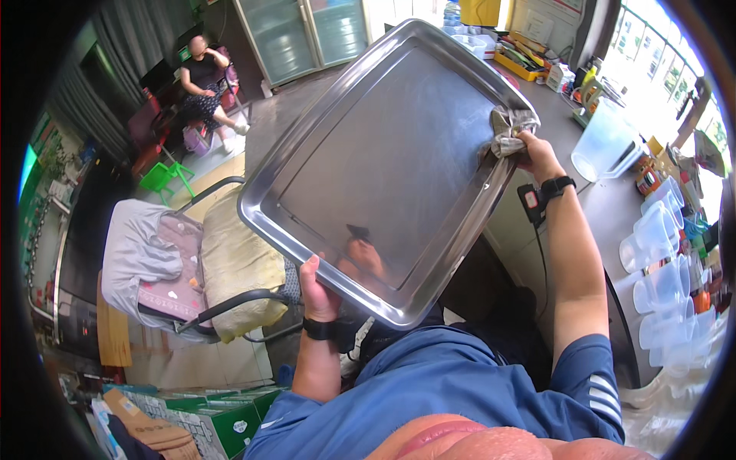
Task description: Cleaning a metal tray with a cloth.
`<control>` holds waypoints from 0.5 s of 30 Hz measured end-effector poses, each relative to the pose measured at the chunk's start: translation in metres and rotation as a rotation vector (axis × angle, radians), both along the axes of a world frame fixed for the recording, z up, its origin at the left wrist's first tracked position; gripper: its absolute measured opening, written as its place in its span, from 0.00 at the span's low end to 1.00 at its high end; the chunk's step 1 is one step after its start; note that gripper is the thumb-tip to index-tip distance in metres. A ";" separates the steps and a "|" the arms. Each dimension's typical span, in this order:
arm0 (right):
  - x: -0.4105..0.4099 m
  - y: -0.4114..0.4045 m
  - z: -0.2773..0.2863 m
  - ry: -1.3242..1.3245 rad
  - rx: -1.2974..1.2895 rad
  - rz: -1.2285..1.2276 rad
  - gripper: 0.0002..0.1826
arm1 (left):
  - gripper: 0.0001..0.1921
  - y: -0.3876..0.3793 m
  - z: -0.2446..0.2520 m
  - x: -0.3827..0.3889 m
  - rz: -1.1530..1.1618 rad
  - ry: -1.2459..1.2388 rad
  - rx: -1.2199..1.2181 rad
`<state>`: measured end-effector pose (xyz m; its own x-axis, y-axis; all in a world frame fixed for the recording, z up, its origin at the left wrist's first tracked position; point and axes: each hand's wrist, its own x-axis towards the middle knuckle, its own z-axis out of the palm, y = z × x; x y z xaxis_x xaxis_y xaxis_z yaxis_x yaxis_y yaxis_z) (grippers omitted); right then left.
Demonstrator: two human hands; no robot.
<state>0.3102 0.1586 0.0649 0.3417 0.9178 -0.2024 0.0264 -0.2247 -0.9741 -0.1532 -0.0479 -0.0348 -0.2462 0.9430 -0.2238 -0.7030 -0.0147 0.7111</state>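
Observation:
A large rectangular stainless steel tray [391, 155] is held up at a tilt in front of my chest, its shiny inner face towards me. My left hand [319, 293] grips its lower left rim, with the thumb over the edge and the other fingers hidden behind. At the right corner, my right hand [539, 154] holds a crumpled, patterned cloth [512, 131] against the rim. Part of the right hand's fingers is covered by the cloth and the tray. A faint reflection of a hand shows in the lower part of the metal.
On the right counter [566, 138] stand a clear plastic jug [608, 141], several stacked measuring cups [652, 236] and a yellow box of tools [520, 62]. A cushioned chair [247, 259] is at my left. Farther off, a person [206, 86] sits near a green stool [164, 178]. Green boxes [230, 422] lie lower left.

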 end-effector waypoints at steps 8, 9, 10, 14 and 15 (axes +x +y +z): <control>-0.091 -0.065 -0.029 0.259 0.190 0.347 0.18 | 0.18 -0.001 -0.019 0.001 -0.167 0.054 0.243; -0.112 -0.081 -0.034 0.276 0.191 0.375 0.17 | 0.17 0.001 -0.006 0.011 -0.178 0.035 0.286; -0.126 -0.091 -0.053 0.304 0.178 0.344 0.16 | 0.15 0.003 0.011 0.020 -0.158 0.007 0.324; -0.157 -0.114 -0.077 0.497 0.176 0.384 0.14 | 0.12 0.009 0.017 0.019 -0.151 -0.031 0.394; -0.153 -0.108 -0.072 0.537 0.185 0.461 0.14 | 0.13 0.007 0.016 0.019 -0.189 -0.036 0.412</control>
<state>0.1577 0.0502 -0.0075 -0.1908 0.9797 -0.0611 -0.4132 -0.1366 -0.9003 -0.1344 -0.0413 -0.0193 -0.0597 0.9829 0.1739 -0.7448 -0.1599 0.6479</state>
